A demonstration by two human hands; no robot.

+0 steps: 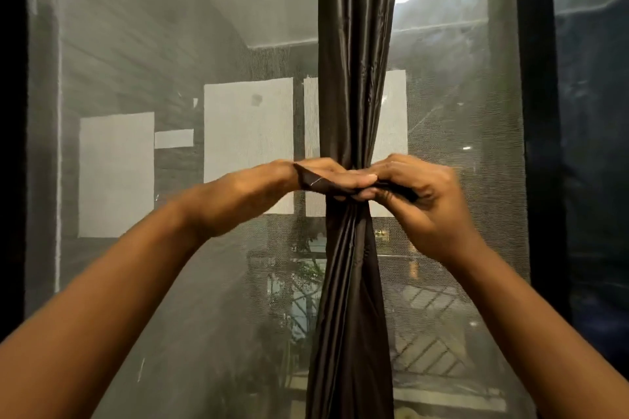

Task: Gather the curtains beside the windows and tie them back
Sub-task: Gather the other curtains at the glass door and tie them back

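We see, from a head-worn camera, two bare forearms reaching up and forward toward a window. A dark brown, satiny curtain (354, 78) hangs straight down the middle of the view, bunched into one narrow column of vertical folds. It is pinched to its tightest at mid-height and widens again above and below that waist.

A strip of the same dark fabric, the tie-back band (315, 181), runs level across the waist of the curtain, and both hands meet on it. The left hand (326, 175) comes in from the left with its fingers laid nearly straight along the band; the band's loose end folds over the back of this hand near the wrist. We cannot tell whether its thumb is clamping the band from below. The right hand (418, 194) is just beside it, its fingers curled and pinching the band's other end, fingertips touching those of the left hand.

Behind the curtain a fine mesh screen (170, 44) fills a dark window frame (537, 112). Through the mesh, hazily, we make out a building with pale rectangular panels and some greenery lower down.
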